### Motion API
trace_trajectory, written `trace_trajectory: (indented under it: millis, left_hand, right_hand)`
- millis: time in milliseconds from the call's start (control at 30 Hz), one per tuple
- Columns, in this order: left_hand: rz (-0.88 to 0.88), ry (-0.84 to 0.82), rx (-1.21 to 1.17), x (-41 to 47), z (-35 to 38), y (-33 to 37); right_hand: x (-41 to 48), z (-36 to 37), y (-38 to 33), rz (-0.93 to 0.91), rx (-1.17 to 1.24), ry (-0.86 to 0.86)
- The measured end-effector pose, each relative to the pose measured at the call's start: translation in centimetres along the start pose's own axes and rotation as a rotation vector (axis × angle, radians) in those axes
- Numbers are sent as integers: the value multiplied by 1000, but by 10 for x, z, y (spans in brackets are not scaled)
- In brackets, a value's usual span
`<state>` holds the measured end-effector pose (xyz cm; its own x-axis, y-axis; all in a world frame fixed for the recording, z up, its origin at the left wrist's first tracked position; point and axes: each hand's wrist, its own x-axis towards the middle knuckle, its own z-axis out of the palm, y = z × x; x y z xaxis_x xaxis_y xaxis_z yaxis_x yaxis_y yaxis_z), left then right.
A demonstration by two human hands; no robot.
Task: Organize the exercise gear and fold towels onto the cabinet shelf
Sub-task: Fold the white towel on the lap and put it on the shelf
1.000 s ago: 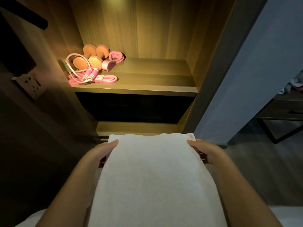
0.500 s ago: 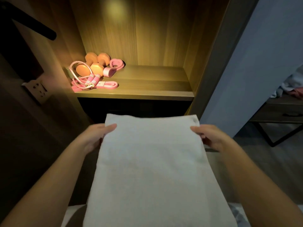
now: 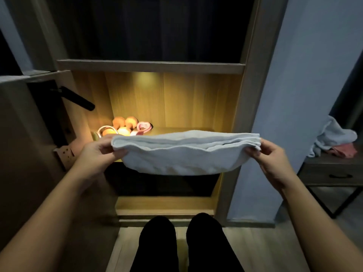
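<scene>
both hands, left & right, pinched the folded towel by its ends, held in air before the lit shelf. middle sagged; layers could slip apart, or it might knock the dumbbells at shelf's left.

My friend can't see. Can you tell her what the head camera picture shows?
The left hand and right hand hold a folded white towel by its ends in front of a lit cabinet shelf. Orange dumbbells and pink exercise gear sit on the shelf's left side.
</scene>
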<state>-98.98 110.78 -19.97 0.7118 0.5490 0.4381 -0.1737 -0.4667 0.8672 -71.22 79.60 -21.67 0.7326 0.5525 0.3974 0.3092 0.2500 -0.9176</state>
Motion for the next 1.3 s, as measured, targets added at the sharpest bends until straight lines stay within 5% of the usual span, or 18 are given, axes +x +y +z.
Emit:
trace_trajectory:
  millis: [267, 467, 567, 800, 1033, 1300]
  left_hand:
    - [-111, 25, -53, -5, -1, -14]
    - [-233, -117, 222, -4, -9, -20]
    - [-281, -38, 219, -7, -3, -16]
    - [-188, 25, 181, -15, 5, -11]
    - [-65, -108, 307, -27, -3, -13]
    - [135, -358, 934, -16, -5, 1]
  right_hand:
    - [-1, -7, 15, 73, 40, -9]
    - [-6, -17, 13, 168, -101, -75]
    - [-11, -13, 12, 202, -84, -57]
    - [-19, -9, 13, 149, -30, -15]
    - [-31, -9, 17, 142, 44, -36]
    - [-26, 2, -5, -121, -693, -195]
